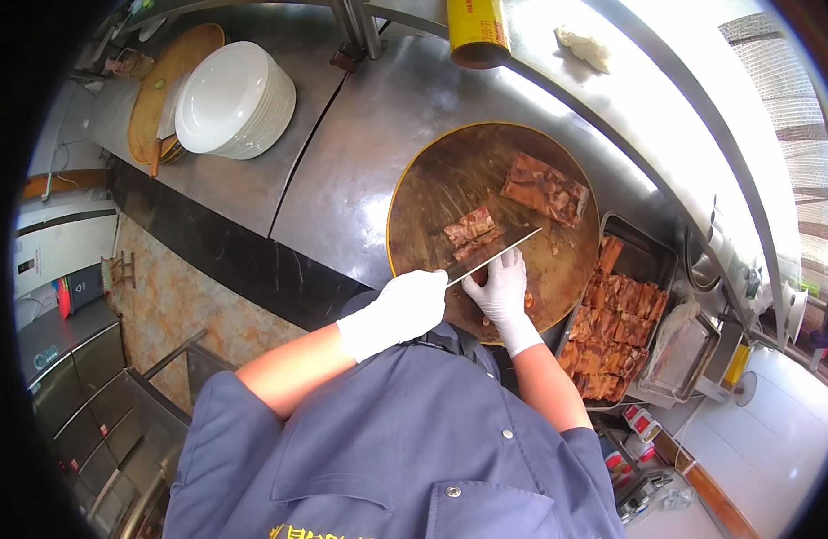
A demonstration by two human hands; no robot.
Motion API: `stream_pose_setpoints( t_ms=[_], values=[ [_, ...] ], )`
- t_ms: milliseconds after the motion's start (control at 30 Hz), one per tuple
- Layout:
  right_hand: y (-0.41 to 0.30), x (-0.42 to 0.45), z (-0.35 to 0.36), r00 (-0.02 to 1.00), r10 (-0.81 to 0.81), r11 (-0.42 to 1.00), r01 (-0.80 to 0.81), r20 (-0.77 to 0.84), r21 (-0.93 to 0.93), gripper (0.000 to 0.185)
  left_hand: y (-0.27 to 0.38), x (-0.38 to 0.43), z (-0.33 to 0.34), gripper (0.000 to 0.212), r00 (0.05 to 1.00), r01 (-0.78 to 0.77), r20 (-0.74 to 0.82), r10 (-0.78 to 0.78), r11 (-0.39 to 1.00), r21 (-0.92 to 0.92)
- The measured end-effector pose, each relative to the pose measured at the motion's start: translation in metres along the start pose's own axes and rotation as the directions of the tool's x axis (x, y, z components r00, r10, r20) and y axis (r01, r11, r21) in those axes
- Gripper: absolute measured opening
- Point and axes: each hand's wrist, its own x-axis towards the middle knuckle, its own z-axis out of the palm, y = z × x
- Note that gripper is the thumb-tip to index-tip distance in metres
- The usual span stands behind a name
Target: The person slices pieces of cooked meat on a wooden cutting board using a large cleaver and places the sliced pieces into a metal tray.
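Observation:
My left hand (414, 303), in a white glove, grips the handle of a cleaver (498, 252). The blade slants up to the right over a round chopping board (420, 182). Close against the near side of the blade is my right hand (503, 286), also gloved, its fingers curled on a brown piece of meat (480, 275) that is mostly hidden. Sliced layered meat (471, 227) lies just beyond the blade. A larger pressed meat block (545, 188) rests apart at the board's far right, with small scraps around it.
Right of the board, a metal tray (660, 252) holds rows of sliced meat (616, 323); another tray (690, 357) lies beyond. Stacked white plates (228, 101) stand at the left, by a second board (205, 40) with another cleaver (168, 121). A shelf (542, 81) carrying a yellow can (480, 30) overhangs the counter.

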Motion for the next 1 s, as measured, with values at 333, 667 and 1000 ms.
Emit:
stream_pose_setpoints(
  t_ms=[333,667,1000],
  values=[
    [0.006,0.01,-0.004,0.998,-0.063,0.997,0.065,-0.03,0.042,0.051,0.007,0.082,0.006,0.026,0.938,0.316,0.188,-0.291,0.941,-0.121],
    [0.021,0.019,-0.002,0.98,-0.196,0.979,0.198,0.047,-0.052,0.06,-0.016,0.06,-0.022,0.028,0.978,0.202,-0.031,-0.205,0.976,-0.088],
    [0.013,0.033,0.015,0.944,-0.318,0.93,0.329,0.089,-0.167,0.06,-0.029,0.039,-0.021,0.025,0.918,0.243,-0.297,-0.261,0.965,-0.098]
  ],
)
